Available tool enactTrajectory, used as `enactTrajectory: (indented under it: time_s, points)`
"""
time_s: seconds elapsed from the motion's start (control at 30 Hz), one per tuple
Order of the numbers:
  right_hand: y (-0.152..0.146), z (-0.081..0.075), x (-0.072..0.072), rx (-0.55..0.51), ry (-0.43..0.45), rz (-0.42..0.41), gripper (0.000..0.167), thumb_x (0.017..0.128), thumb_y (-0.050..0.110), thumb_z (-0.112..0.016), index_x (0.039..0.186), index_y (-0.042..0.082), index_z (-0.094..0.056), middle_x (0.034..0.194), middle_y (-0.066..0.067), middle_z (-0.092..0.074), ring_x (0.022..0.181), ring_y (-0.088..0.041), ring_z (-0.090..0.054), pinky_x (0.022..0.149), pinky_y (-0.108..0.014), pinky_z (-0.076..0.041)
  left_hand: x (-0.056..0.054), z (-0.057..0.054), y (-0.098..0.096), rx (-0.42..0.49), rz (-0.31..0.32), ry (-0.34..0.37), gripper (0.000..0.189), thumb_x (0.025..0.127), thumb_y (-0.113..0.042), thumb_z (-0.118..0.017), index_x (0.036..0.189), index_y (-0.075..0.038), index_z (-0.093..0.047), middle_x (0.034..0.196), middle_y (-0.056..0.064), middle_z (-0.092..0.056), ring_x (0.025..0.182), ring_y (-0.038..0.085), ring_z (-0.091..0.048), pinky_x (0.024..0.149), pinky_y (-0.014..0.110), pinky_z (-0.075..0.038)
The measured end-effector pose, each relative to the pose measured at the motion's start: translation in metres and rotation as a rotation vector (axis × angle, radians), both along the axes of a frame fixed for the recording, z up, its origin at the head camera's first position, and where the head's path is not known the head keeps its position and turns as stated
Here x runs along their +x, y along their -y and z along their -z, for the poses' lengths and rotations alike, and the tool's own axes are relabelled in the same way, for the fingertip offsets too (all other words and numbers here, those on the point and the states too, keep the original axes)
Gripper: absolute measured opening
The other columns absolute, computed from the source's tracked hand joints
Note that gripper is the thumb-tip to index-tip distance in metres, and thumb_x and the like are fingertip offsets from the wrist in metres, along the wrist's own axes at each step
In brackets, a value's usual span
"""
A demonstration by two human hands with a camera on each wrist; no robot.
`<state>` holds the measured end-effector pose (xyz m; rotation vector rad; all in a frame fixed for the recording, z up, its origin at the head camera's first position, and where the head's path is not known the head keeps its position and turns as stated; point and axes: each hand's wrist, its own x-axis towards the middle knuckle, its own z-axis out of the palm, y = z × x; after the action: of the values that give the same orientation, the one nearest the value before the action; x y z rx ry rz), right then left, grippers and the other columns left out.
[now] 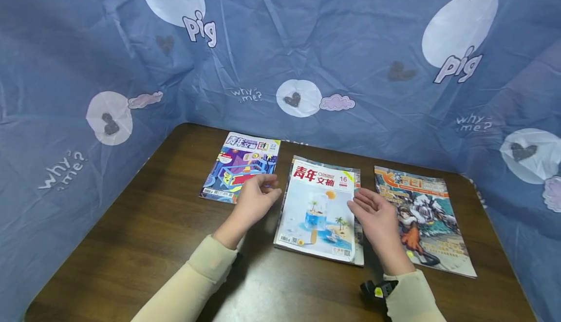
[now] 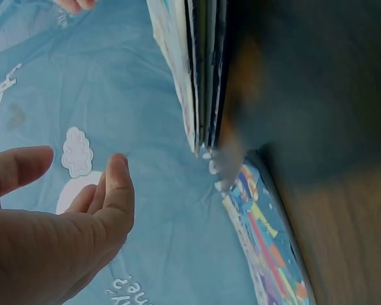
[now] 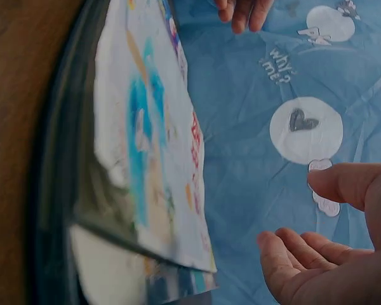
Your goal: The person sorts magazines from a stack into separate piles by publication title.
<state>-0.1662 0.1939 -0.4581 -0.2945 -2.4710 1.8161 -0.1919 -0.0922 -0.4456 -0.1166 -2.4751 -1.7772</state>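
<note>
A small stack of magazines lies mid-table, topped by a white cover with red lettering and a beach picture. My left hand hovers between this stack and a purple magazine, fingers loosely bent with nothing in them. At the stack's right side is my right hand, thumb and fingers apart and holding nothing. The right wrist view shows this hand apart from the top magazine. In the left wrist view, the left hand is likewise clear of the stack's edges.
To the right lies another magazine with an orange title and an armoured figure. All rest on a dark brown wooden table. A blue cloth with pig lettering hangs behind and beside it. A black wrist strap is on the right wrist.
</note>
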Motion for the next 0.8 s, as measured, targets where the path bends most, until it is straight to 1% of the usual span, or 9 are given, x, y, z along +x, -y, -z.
enactTrajectory:
  time_s: [0.13, 0.3, 0.37, 0.57, 0.67, 0.8]
  points:
    - [-0.005, 0.005, 0.003, 0.001, 0.022, 0.009, 0.061, 0.093, 0.024, -0.078, 0.144, 0.001, -0.054, 0.138, -0.016, -0.060, 0.123, -0.025, -0.060, 0.092, -0.025, -0.052, 0.002, 0.004, -0.002, -0.021, -0.014, -0.009, 0.031, 0.086, 0.001, -0.073, 0.116, 0.009, -0.068, 0.105, 0.020, -0.071, 0.090, 0.028, -0.068, 0.084, 0.041, -0.056]
    - [-0.010, 0.010, 0.005, -0.006, 0.021, 0.017, 0.061, 0.092, 0.024, -0.078, 0.144, 0.002, -0.054, 0.138, -0.015, -0.060, 0.123, -0.025, -0.060, 0.092, -0.025, -0.051, 0.004, 0.005, -0.004, -0.016, -0.009, -0.015, 0.031, 0.085, 0.002, -0.072, 0.115, 0.010, -0.068, 0.105, 0.024, -0.071, 0.086, 0.028, -0.067, 0.081, 0.042, -0.056]
    - [-0.011, 0.010, 0.005, -0.007, 0.026, 0.025, 0.061, 0.092, 0.024, -0.079, 0.144, 0.003, -0.054, 0.138, -0.015, -0.060, 0.123, -0.024, -0.060, 0.093, -0.024, -0.051, 0.004, 0.007, -0.005, -0.016, -0.005, -0.016, 0.031, 0.085, 0.002, -0.073, 0.115, 0.011, -0.067, 0.104, 0.024, -0.071, 0.086, 0.029, -0.067, 0.081, 0.042, -0.056]
    - [-0.013, 0.013, 0.006, -0.006, 0.029, 0.039, 0.058, 0.093, 0.016, -0.076, 0.144, 0.001, -0.053, 0.137, -0.016, -0.060, 0.122, -0.026, -0.060, 0.092, -0.024, -0.051, 0.004, 0.015, -0.008, -0.020, 0.012, -0.005, 0.034, 0.085, 0.003, -0.072, 0.117, 0.015, -0.065, 0.104, 0.024, -0.070, 0.087, 0.029, -0.067, 0.081, 0.041, -0.057]
    - [-0.014, 0.015, 0.006, 0.002, 0.033, 0.037, 0.058, 0.094, 0.017, -0.075, 0.144, 0.000, -0.052, 0.138, -0.017, -0.059, 0.123, -0.026, -0.060, 0.093, -0.024, -0.051, 0.004, 0.017, -0.009, -0.020, 0.015, 0.002, 0.034, 0.085, 0.003, -0.072, 0.116, 0.015, -0.065, 0.103, 0.023, -0.070, 0.087, 0.028, -0.068, 0.081, 0.039, -0.057]
    - [-0.017, 0.018, 0.007, 0.005, 0.044, 0.037, 0.059, 0.094, 0.017, -0.075, 0.145, 0.000, -0.050, 0.138, -0.017, -0.059, 0.124, -0.027, -0.059, 0.094, -0.026, -0.051, 0.003, 0.019, -0.011, -0.014, 0.023, 0.008, 0.034, 0.085, 0.003, -0.071, 0.116, 0.015, -0.064, 0.105, 0.025, -0.070, 0.090, 0.030, -0.069, 0.083, 0.040, -0.057]
